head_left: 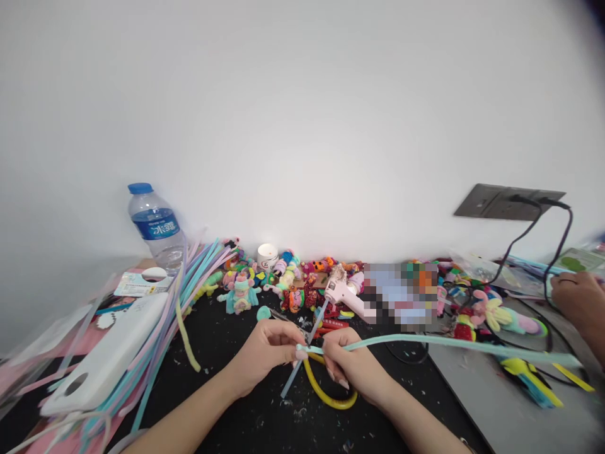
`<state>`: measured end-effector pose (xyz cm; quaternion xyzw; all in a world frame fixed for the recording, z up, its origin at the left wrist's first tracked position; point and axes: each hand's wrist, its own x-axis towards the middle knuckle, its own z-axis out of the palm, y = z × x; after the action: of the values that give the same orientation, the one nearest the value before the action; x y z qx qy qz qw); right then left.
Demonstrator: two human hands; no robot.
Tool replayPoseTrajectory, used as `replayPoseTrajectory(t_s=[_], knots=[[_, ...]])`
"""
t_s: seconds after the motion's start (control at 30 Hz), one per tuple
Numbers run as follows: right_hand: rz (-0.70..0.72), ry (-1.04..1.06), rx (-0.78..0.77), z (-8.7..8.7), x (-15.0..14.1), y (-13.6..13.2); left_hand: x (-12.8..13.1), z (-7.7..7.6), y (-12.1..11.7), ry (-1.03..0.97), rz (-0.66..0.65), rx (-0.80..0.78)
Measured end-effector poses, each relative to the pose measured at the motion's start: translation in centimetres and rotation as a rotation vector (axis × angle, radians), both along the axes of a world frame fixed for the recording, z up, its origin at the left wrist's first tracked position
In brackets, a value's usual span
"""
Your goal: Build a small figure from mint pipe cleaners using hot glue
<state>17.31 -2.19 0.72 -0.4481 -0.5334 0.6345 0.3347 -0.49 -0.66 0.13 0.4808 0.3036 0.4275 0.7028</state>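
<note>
A long pale-teal pipe cleaner (416,339) stretches from my fingers far out to the right. My left hand (271,352) pinches its left end between thumb and fingertips, where a small bend or loop shows. My right hand (348,362) grips the same strip a short way along, fingers curled. Beneath the hands lies a yellow curved loop (331,400), like a tool handle, partly hidden by them. Behind them rests a pale pink glue gun (338,293), and a translucent glue stick (290,380) runs from it down under the strip.
Bundled pastel pipe cleaners (161,328), a white holed case (108,353) and a water bottle (155,221) stand left. Several fuzzy figures (240,293) line the wall. At right are another person's hand (579,309), black cables (570,236) and a yellow-blue tool (532,378).
</note>
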Motion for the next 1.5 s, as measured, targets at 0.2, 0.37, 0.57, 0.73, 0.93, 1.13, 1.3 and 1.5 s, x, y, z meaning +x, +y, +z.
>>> replayPoseTrajectory(t_s=[0.2, 0.37, 0.57, 0.73, 0.93, 1.13, 1.3, 1.5], knots=[[0.003, 0.022, -0.006, 0.1, -0.02, 0.0, -0.13, 0.05, -0.13, 0.021, -0.057, -0.034], [0.008, 0.032, -0.015, 0.18, 0.01, 0.0, -0.17, 0.05, -0.19, 0.002, -0.071, -0.02], [-0.023, 0.062, -0.02, 0.21, 0.02, -0.03, -0.21, 0.25, -0.19, -0.013, -0.128, -0.017], [-0.02, 0.093, -0.016, 0.23, 0.16, 0.0, -0.36, 0.15, -0.4, 0.005, -0.241, -0.006], [0.056, 0.057, 0.018, -0.01, 0.37, -0.12, -0.53, 0.39, -0.57, 0.132, -0.351, 0.031], [-0.024, 0.077, 0.117, -0.51, 0.54, -0.02, -0.05, 0.33, -0.5, 0.12, -0.218, 0.01], [-0.169, 0.134, 0.153, -0.52, 0.29, 0.05, 0.11, 0.13, 0.05, 0.167, 0.162, 0.018], [-0.174, 0.094, 0.178, -0.6, 0.15, 0.05, 0.02, 0.47, -0.02, 0.306, 0.207, 0.185]])
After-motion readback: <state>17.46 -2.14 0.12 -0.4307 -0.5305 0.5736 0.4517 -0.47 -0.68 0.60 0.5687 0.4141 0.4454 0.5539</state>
